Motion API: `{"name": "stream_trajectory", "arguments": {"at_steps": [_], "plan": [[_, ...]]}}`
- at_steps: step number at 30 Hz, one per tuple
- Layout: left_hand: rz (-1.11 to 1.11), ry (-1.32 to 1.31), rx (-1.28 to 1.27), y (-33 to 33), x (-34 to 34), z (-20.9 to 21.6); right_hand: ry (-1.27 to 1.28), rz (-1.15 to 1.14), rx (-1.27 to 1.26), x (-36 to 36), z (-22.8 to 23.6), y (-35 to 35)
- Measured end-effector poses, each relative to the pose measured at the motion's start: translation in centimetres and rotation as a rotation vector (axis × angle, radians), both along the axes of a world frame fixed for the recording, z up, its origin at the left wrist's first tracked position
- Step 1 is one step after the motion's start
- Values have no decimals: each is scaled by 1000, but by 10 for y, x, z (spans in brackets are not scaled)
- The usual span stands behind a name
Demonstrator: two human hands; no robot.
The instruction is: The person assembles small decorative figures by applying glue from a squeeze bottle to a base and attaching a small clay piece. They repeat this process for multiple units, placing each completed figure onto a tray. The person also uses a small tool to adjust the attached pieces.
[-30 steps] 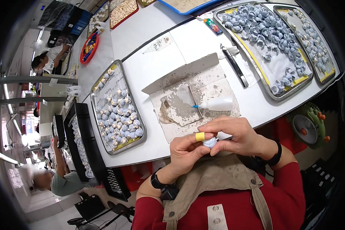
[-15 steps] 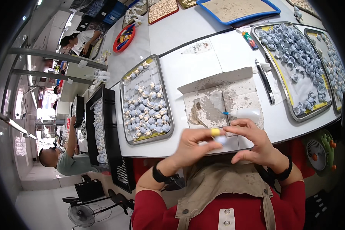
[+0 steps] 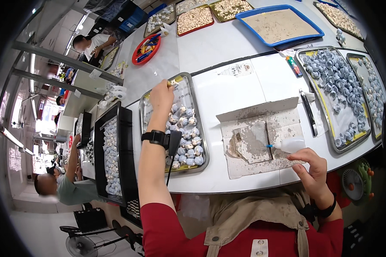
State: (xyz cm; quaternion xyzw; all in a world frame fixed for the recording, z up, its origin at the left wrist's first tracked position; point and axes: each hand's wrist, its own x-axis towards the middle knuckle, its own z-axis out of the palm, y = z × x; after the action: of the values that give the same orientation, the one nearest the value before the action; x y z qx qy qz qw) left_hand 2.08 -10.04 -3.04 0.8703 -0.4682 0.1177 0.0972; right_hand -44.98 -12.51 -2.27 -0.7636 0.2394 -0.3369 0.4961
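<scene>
My left hand (image 3: pixel 162 99) reaches over the far end of a metal tray (image 3: pixel 205 145) lined with yellow. Its fingers are closed at the tips on a small pale piece (image 3: pixel 174 83), partly hidden by the hand; a yellow band shows on one finger. Small blue-and-white ball-shaped pieces (image 3: pixel 188 145) fill much of that tray beneath my forearm. My right hand (image 3: pixel 312 171) hovers at the table's front edge, thumb and forefinger apart, with nothing in it. Just beyond its fingertips a white squeeze bottle (image 3: pixel 292 144) with a blue tip lies on a stained cardboard sheet (image 3: pixel 244 169).
Right of the cardboard lie a black pen-like tool (image 3: pixel 308 113) and a tray of blue petal-like cups (image 3: pixel 334 81). A blue tray of tan powder (image 3: pixel 283 25) and a red basket (image 3: pixel 146 49) stand farther back. At left is a black crate (image 3: pixel 123 154); two people work beyond.
My left hand has moved from beside my right hand, forward and left to the tray's far end, with the small piece. My right hand has stayed near the bottle.
</scene>
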Motion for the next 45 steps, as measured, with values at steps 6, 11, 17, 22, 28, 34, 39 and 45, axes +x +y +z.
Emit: {"name": "stream_trajectory", "arguments": {"at_steps": [6, 11, 17, 22, 28, 34, 39, 45], "plan": [[-136, -102, 165, -24, 31, -26, 26, -78, -75, 0, 1, -12], [-185, 226, -225, -6, -10, -2, 168, -223, -234, 3, -11, -34], [-244, 1656, -483, 69, -176, 29, 397, -186, -373, -2, -34, -44], [-103, 2168, -369, 107, -262, 0, 461, -146, -434, 3, -34, -36], [-27, 2251, -522, 109, -301, -28, 281, -189, -124, -8, -38, -19], [-45, 1984, -538, 110, -311, -27, 60, -218, -118, -29, -17, -3], [-121, 1870, -531, 116, -313, -26, 91, -171, -298, -32, -1, 4], [-158, 1857, -516, 119, -312, -21, 117, -139, -371, -23, 8, 8]]}}
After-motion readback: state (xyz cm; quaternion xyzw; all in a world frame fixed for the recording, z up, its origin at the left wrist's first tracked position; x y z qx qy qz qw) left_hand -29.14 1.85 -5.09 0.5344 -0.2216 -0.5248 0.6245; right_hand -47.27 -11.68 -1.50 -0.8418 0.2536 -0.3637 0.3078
